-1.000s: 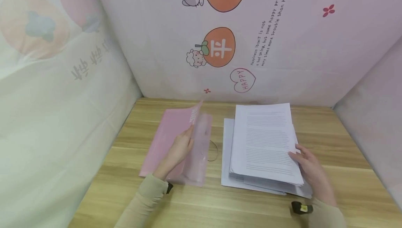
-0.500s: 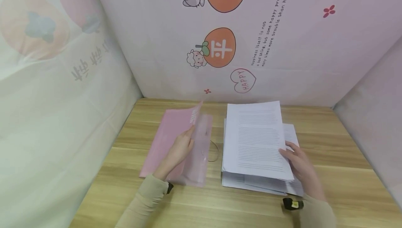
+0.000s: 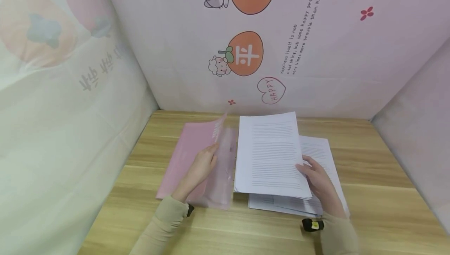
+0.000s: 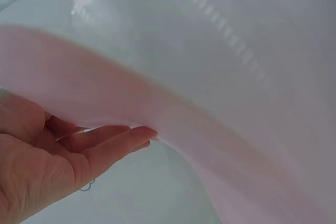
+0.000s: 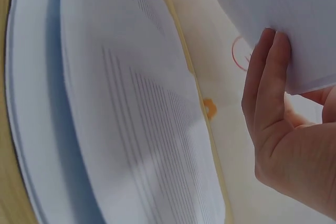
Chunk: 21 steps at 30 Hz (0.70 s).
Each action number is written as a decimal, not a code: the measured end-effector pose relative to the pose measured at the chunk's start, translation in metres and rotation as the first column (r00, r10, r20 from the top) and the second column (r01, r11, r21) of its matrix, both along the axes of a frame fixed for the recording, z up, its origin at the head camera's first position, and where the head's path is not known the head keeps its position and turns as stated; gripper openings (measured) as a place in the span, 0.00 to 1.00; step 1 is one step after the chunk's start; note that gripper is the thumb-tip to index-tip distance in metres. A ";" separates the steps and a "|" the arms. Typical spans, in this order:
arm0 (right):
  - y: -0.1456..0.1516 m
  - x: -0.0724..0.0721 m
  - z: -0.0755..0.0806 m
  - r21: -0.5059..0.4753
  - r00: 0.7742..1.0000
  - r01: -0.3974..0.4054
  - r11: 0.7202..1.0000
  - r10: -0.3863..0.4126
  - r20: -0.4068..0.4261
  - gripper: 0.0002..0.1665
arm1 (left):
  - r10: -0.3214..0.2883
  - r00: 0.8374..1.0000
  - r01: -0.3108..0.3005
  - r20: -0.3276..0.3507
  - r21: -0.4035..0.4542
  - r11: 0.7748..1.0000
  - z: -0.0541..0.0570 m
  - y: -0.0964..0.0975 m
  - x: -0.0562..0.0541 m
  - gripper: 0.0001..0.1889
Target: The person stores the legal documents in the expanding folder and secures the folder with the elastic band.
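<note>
A translucent pink file folder (image 3: pixel 181 153) lies on the left of the table with its cover lifted. My left hand (image 3: pixel 201 166) pinches the cover's right edge, thumb and fingers closed on it in the left wrist view, where the hand (image 4: pixel 68 156) appears beneath the pink sheet. Several printed sheets (image 3: pixel 268 155) are raised by my right hand (image 3: pixel 319 180), thumb on top and fingers beneath their right edge. Their left edge overlaps the folder's right side in the head view. Below them rests a paper stack (image 3: pixel 318 151), partly covered; its printed top page (image 5: pixel 142 108) fills the right wrist view's left.
The wooden table (image 3: pixel 267 233) runs to a printed cloth wall (image 3: pixel 334 91) at the back. Cloth walls also stand at left and right. A dark wrist strap (image 3: pixel 312 225) is on the right sleeve.
My right hand has carried the upper sheets leftward off the stack toward the folder, covering the thin loop beside it. The left hand and the lifted cover have stayed nearly still.
</note>
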State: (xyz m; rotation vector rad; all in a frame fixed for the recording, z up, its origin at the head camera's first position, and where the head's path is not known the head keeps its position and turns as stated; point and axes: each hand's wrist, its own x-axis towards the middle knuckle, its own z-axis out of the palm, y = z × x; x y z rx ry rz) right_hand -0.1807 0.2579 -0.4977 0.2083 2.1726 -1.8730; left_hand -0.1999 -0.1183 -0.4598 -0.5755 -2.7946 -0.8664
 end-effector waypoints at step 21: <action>-0.065 -0.005 -0.010 0.050 0.999 0.004 0.999 -0.006 0.035 0.36 | -0.006 0.999 0.008 -0.036 0.059 0.998 -0.002 -0.003 -0.002 0.25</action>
